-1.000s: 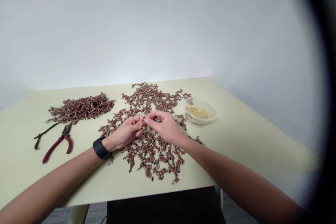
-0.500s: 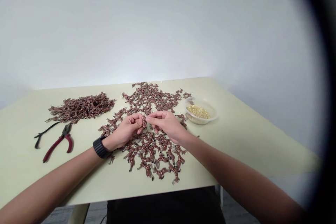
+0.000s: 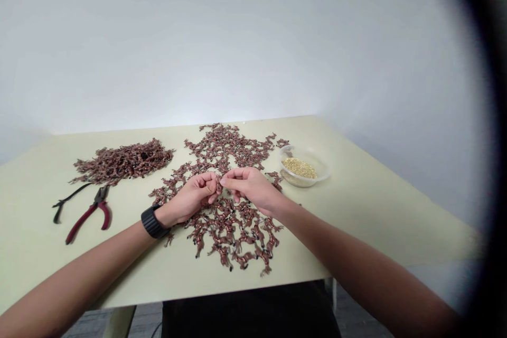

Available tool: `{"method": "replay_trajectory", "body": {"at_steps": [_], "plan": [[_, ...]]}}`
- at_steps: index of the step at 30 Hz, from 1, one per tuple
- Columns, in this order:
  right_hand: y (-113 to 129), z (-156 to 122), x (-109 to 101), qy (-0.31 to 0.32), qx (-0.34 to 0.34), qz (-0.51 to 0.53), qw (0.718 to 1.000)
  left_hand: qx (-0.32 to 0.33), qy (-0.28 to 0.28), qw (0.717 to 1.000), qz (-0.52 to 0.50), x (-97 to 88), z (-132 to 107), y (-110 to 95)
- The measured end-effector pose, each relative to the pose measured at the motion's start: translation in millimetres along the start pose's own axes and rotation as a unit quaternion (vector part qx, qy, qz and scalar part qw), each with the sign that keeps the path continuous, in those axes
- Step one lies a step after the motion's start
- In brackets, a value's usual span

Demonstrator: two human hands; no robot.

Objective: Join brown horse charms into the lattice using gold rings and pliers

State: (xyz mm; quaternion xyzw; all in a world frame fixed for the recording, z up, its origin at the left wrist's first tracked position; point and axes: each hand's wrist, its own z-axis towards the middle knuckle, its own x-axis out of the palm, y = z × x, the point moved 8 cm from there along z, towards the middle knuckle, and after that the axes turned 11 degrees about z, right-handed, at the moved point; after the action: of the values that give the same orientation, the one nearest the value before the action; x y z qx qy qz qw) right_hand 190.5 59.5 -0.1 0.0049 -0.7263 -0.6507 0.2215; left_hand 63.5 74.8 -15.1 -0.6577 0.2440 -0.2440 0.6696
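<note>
My left hand and my right hand meet fingertip to fingertip over the middle of a pale green table. Both are closed in a pinch on a small brown charm held between them, just above a wide spread of brown horse-shaped charms lying flat on the table. A black watch sits on my left wrist. Whatever else the fingertips pinch is too small to make out.
A heaped pile of the same brown charms lies at the back left. Red-handled pliers and a black-handled tool lie at the left. A clear plastic bowl of small gold pieces stands right of the spread. A white wall rises behind.
My hands have shifted slightly upward and closer together; the right hand's fingers have tightened into a pinch against the left. Nothing else has moved.
</note>
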Motion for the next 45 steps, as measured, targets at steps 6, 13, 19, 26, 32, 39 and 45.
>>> {"method": "replay_trajectory", "body": {"at_steps": [6, 13, 19, 26, 32, 39, 45], "plan": [[-13, -2, 5, 0.034, 0.083, 0.091, 0.992, 0.018, -0.013, 0.998, 0.066, -3.8, 0, -1], [7, 0, 1, 0.027, -0.024, -0.046, 0.998, -0.021, 0.054, 0.998, -0.033, 8.9, -4, 5], [40, -13, 11, -0.002, -0.214, -0.216, 0.953, -0.043, 0.064, 0.992, -0.097, 9.4, -5, 8], [55, -33, 30, 0.039, -0.357, -0.339, 0.869, -0.045, 0.062, 0.991, -0.111, 9.5, -5, 9], [48, -27, 23, 0.007, -0.299, -0.3, 0.906, -0.02, 0.044, 0.993, -0.104, 6.5, -3, 7], [36, -16, 12, -0.022, -0.191, -0.203, 0.96, -0.028, 0.062, 0.991, -0.116, 9.1, -4, 8], [20, -12, 10, -0.002, -0.072, -0.082, 0.994, -0.006, 0.035, 0.998, -0.055, 5.8, -3, 5]]}}
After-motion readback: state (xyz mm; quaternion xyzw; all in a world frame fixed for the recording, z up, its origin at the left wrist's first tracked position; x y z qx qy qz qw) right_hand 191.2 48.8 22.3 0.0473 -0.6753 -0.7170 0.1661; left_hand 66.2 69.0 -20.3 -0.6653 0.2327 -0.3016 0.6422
